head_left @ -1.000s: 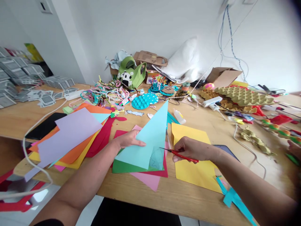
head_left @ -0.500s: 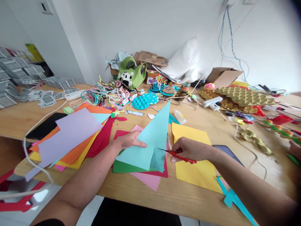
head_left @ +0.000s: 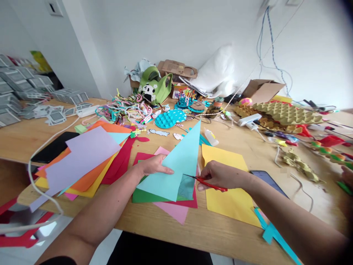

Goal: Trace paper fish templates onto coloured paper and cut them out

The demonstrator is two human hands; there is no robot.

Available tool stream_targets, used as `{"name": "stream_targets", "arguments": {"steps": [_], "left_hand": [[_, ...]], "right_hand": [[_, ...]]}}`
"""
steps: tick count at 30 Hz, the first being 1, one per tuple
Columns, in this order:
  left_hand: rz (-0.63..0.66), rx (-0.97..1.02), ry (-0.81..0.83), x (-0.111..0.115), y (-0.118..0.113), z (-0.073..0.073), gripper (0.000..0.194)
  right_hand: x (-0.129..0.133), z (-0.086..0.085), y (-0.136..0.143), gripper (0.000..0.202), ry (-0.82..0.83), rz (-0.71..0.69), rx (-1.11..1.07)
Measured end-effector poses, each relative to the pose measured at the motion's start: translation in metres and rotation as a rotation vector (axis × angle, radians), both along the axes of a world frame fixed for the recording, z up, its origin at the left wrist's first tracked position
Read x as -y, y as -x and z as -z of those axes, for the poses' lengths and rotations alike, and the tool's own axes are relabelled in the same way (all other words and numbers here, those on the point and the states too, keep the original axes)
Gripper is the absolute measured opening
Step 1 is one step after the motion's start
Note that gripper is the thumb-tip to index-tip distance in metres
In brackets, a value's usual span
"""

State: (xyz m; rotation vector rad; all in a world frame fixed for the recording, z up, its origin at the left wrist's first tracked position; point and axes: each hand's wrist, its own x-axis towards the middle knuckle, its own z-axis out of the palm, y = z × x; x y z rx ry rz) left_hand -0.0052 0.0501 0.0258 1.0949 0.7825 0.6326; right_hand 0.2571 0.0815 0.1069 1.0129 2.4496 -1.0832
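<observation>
My left hand (head_left: pixel 157 164) pinches a light blue sheet of paper (head_left: pixel 182 154) at its left edge, the thumb lying on top. The sheet is tilted up, its pointed corner toward the back. My right hand (head_left: pixel 212 176) is closed round the red handles of a pair of scissors (head_left: pixel 205 183). Their dark blades point left and meet the sheet's right side, where a cut shows; a flap with pencil lines (head_left: pixel 186 187) hangs below the blades. Under the sheet lie green paper (head_left: pixel 150 197), red paper (head_left: pixel 193 201) and pink paper (head_left: pixel 176 212). Some fingers of both hands are hidden.
Yellow paper (head_left: pixel 228 198) lies beneath my right hand, near a phone (head_left: pixel 267 182). Left is a pile of coloured sheets topped by lilac paper (head_left: pixel 82 154), beside a white cable (head_left: pixel 30 169). Behind are a glue bottle (head_left: pixel 211 137) and a green bag (head_left: pixel 158 86). Another person's hand (head_left: pixel 347 175) shows far right.
The scissors have shifted slightly left, their blades further into the light blue sheet. The sheet has moved a little to the right, and the pencilled flap sits a bit differently.
</observation>
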Motion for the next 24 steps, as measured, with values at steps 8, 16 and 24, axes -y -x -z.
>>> {"name": "stream_targets", "arguments": {"steps": [8, 16, 24], "left_hand": [[-0.009, 0.004, 0.007, 0.0, 0.001, 0.0, 0.051], [-0.045, 0.044, 0.029, 0.0, 0.0, 0.002, 0.051], [-0.401, 0.174, 0.122, -0.009, 0.002, 0.003, 0.046]], "right_hand": [[-0.001, 0.005, -0.002, 0.057, 0.038, 0.04, -0.011], [0.001, 0.002, -0.003, 0.056, -0.078, 0.048, 0.005], [0.06, 0.021, -0.026, 0.033, -0.487, -0.042, 0.214]]}}
